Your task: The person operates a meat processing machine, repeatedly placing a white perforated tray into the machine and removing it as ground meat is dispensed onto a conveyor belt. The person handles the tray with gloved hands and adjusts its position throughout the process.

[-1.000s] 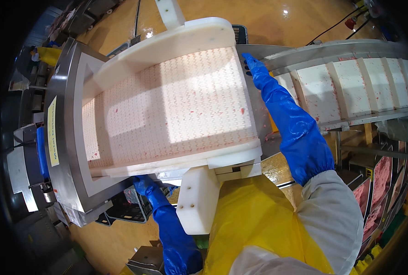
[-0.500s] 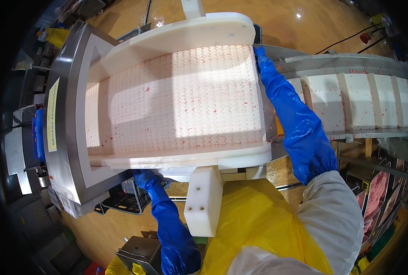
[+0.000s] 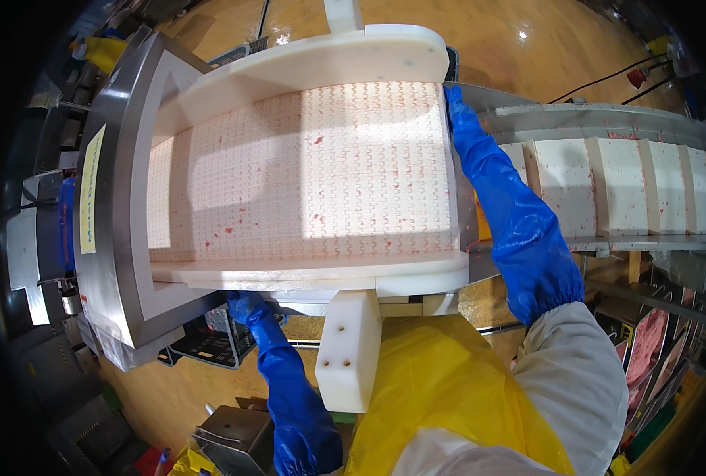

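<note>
A wide white conveyor belt [image 3: 250,206] dotted with small red meat scraps [image 3: 319,140] runs between two white plastic side guards [image 3: 400,44]. My right hand [image 3: 454,101], in a blue glove and sleeve, reaches across the belt's right end and lies against its far corner. Its fingertips are partly hidden there. Below the near guard, by the metal frame, is my left hand [image 3: 246,306], also blue-gloved. The machine's edge covers its fingers, so whatever they touch cannot be seen.
At left the belt passes through a steel-framed machine [image 3: 119,198]. A lower cleated white conveyor [image 3: 563,186] extends right from the belt's end. A white plastic block [image 3: 351,349] juts toward me. Black crates [image 3: 210,341] stand below; racked trays of pink meat [image 3: 646,341] are at lower right.
The meat scraps have travelled right along the belt. Both hands keep nearly the same places, while the whole view has shifted slightly.
</note>
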`<action>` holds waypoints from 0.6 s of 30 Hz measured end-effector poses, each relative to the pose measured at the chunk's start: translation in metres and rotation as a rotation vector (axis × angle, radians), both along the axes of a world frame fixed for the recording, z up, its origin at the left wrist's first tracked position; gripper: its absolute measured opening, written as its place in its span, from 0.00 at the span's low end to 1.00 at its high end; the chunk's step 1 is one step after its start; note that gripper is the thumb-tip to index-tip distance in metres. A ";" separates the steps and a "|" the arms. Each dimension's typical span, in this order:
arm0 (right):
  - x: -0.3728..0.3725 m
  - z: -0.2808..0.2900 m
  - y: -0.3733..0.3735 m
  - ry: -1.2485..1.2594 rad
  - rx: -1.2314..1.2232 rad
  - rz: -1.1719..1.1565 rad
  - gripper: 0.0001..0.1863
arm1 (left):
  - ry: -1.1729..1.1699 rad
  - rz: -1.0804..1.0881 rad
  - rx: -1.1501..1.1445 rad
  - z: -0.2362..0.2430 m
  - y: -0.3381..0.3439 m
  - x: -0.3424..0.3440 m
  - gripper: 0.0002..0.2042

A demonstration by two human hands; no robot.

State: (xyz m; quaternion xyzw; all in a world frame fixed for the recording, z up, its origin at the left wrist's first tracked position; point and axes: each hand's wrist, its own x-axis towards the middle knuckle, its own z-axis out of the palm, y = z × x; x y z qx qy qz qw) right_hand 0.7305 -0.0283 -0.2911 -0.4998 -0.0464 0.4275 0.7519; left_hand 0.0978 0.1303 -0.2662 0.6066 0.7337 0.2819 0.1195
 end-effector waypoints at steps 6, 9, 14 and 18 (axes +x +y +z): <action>-0.010 0.009 0.010 -0.015 -0.068 -0.063 0.33 | 0.075 -0.023 0.065 -0.003 -0.001 -0.012 0.28; 0.005 0.003 0.005 -0.040 -0.070 -0.109 0.33 | 0.099 -0.022 -0.004 0.001 0.003 0.000 0.30; -0.004 0.010 0.009 -0.018 -0.154 -0.093 0.34 | 0.080 -0.049 0.035 -0.007 0.002 -0.012 0.31; -0.002 0.007 0.011 0.004 -0.122 -0.090 0.35 | 0.039 -0.057 0.018 -0.010 0.005 -0.014 0.32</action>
